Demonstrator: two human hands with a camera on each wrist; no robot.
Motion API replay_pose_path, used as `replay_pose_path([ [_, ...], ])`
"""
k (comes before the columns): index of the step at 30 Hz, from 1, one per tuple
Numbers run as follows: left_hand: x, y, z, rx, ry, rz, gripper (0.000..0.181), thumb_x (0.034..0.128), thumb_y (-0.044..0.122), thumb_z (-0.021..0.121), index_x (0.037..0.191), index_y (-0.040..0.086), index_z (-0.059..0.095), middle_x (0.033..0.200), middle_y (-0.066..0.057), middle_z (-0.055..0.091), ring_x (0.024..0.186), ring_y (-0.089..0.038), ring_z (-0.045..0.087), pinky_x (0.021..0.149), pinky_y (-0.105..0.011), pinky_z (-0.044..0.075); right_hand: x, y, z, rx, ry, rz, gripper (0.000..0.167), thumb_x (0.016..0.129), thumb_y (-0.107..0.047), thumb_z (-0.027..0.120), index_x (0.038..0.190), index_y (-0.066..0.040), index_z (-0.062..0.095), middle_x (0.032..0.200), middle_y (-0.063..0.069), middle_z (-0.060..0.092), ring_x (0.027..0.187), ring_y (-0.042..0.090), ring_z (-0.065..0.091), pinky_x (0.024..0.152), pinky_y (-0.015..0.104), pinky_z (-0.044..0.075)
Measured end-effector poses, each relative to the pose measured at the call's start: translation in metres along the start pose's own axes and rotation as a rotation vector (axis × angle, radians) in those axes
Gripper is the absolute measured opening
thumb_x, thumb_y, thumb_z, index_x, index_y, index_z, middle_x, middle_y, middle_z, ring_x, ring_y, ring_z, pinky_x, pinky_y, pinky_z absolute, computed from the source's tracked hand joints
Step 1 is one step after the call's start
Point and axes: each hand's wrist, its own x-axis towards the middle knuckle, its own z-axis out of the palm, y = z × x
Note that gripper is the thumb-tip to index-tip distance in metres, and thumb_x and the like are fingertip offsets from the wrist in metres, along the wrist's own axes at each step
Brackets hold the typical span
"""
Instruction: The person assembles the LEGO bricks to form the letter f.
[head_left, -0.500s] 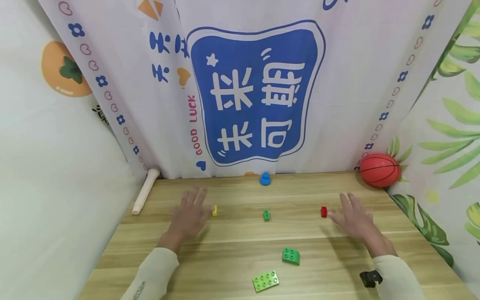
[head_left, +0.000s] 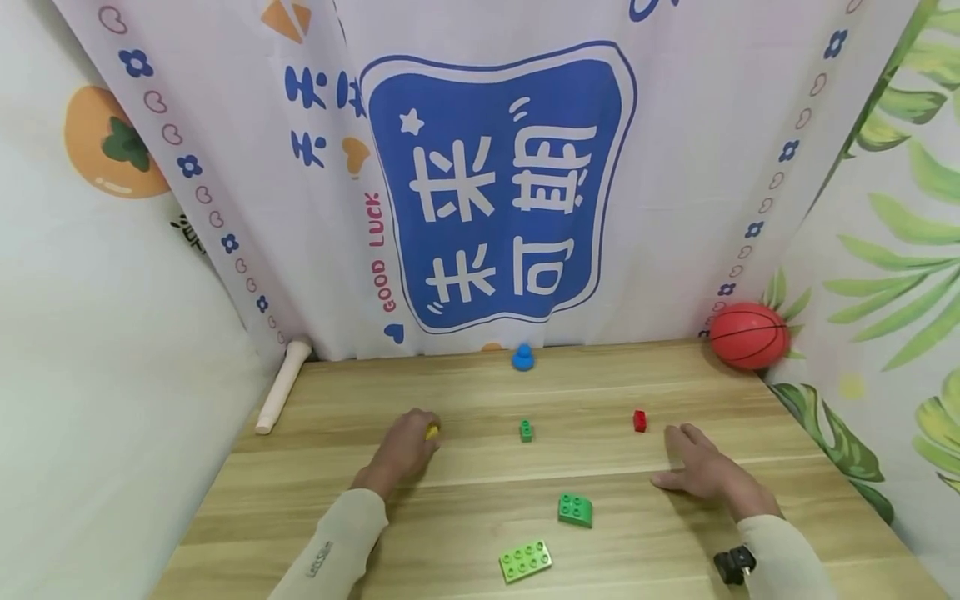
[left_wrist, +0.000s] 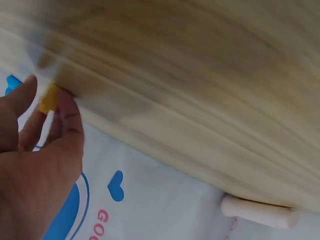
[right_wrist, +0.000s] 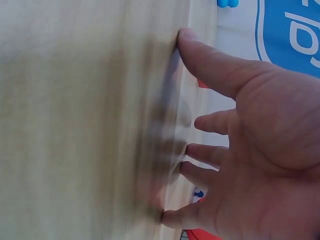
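Observation:
A small yellow toy brick (head_left: 432, 432) sits among the curled fingers of my left hand (head_left: 405, 450), mostly covered by them from above. In the left wrist view the same yellow brick (left_wrist: 49, 98) shows between thumb and fingers, at the tabletop. My right hand (head_left: 701, 467) is spread, its fingertips on or just over the wood, holding nothing. A red toy brick (head_left: 640, 421) lies a little to its left, apart from it. Between the hands stands a small green brick (head_left: 526, 431).
Nearer the front lie a green curved brick (head_left: 575, 510) and a light green brick with several studs (head_left: 525, 561). At the back are a blue knobbed piece (head_left: 523, 357), a red ball (head_left: 750, 336) on the right and a pale stick (head_left: 283, 387) on the left.
My left hand has moved from beside the yellow brick onto it, and its fingers have curled in. The right hand has drawn back from the red brick, toward the front.

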Motion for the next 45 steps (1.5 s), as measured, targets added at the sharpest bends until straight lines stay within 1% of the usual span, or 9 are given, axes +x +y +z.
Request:
replay_pose_path([
  [3,0.003,0.006,0.007,-0.014,0.007,0.002,0.021,0.0941,0.005,0.081,0.114,0.001,0.076,0.113,-0.015,0.072,0.102,-0.026,0.067,0.091,-0.046,0.058,0.002,-0.008,-0.003,-0.054,0.018,0.008,0.107,0.092,-0.046,0.084,0.162,0.012,0.027,0.162,0.049,0.021,0.149,0.068,0.025,0.117,0.079,0.032],
  [7,0.006,0.021,0.012,-0.049,-0.033,0.016,0.029,0.091,0.005,0.084,0.118,-0.001,0.076,0.108,-0.012,0.069,0.095,-0.021,0.059,0.085,-0.041,0.055,0.008,-0.013,-0.006,-0.103,0.066,-0.003,0.097,0.092,-0.039,0.086,0.157,0.011,0.035,0.154,0.05,0.033,0.14,0.07,0.035,0.11,0.078,0.04],
  [10,0.009,0.032,0.013,-0.06,-0.073,0.057,0.029,0.0908,0.002,0.083,0.118,-0.003,0.076,0.101,-0.01,0.065,0.091,-0.02,0.055,0.079,-0.036,0.05,0.014,-0.015,-0.007,-0.109,0.105,0.004,0.091,0.095,-0.033,0.082,0.158,0.011,0.034,0.153,0.05,0.034,0.14,0.071,0.035,0.11,0.079,0.04],
  [13,0.011,0.038,0.013,-0.07,-0.095,0.075,0.02,0.0921,0.001,0.081,0.111,-0.001,0.076,0.094,-0.007,0.06,0.087,-0.019,0.052,0.073,-0.032,0.045,0.023,-0.016,-0.006,-0.091,0.144,-0.007,0.087,0.098,-0.028,0.078,0.16,0.011,0.031,0.156,0.048,0.036,0.143,0.07,0.034,0.113,0.079,0.038],
  [18,0.012,0.035,0.017,-0.116,-0.099,0.066,0.009,0.0926,0.001,0.081,0.099,0.003,0.074,0.087,-0.003,0.056,0.081,-0.016,0.05,0.069,-0.026,0.042,0.043,-0.013,-0.001,-0.017,0.21,-0.103,0.081,0.096,-0.019,0.08,0.156,0.014,0.036,0.144,0.043,0.055,0.135,0.061,0.054,0.111,0.072,0.045],
  [22,0.013,0.03,0.022,-0.191,-0.087,0.097,0.021,0.0902,-0.001,0.082,0.11,-0.002,0.075,0.09,-0.004,0.063,0.082,-0.015,0.055,0.07,-0.024,0.046,0.054,-0.009,0.004,0.031,0.254,-0.193,0.077,0.09,-0.011,0.085,0.149,0.016,0.044,0.127,0.04,0.065,0.117,0.053,0.069,0.101,0.066,0.055],
  [26,0.012,0.028,0.026,-0.234,-0.069,0.089,0.038,0.0874,0.0,0.086,0.122,-0.005,0.071,0.099,-0.008,0.067,0.088,-0.017,0.06,0.076,-0.027,0.051,0.062,-0.007,0.011,0.06,0.289,-0.253,0.066,0.088,-0.007,0.086,0.142,0.015,0.054,0.122,0.038,0.069,0.107,0.049,0.075,0.096,0.062,0.059],
  [36,0.011,0.023,0.027,-0.276,-0.061,0.04,0.03,0.0863,0.001,0.087,0.112,-0.001,0.072,0.099,-0.009,0.07,0.088,-0.015,0.063,0.077,-0.026,0.055,0.07,-0.011,0.02,0.005,0.313,-0.224,0.042,0.095,-0.012,0.081,0.13,0.007,0.068,0.122,0.03,0.071,0.111,0.044,0.071,0.096,0.061,0.059],
  [45,0.013,0.024,0.023,-0.283,-0.056,0.071,0.032,0.0859,0.002,0.088,0.114,-0.002,0.073,0.1,-0.01,0.073,0.09,-0.017,0.068,0.079,-0.027,0.059,0.068,-0.012,0.018,-0.011,0.337,-0.249,0.028,0.092,-0.007,0.082,0.116,0.003,0.072,0.106,0.022,0.07,0.096,0.034,0.071,0.085,0.053,0.06],
])
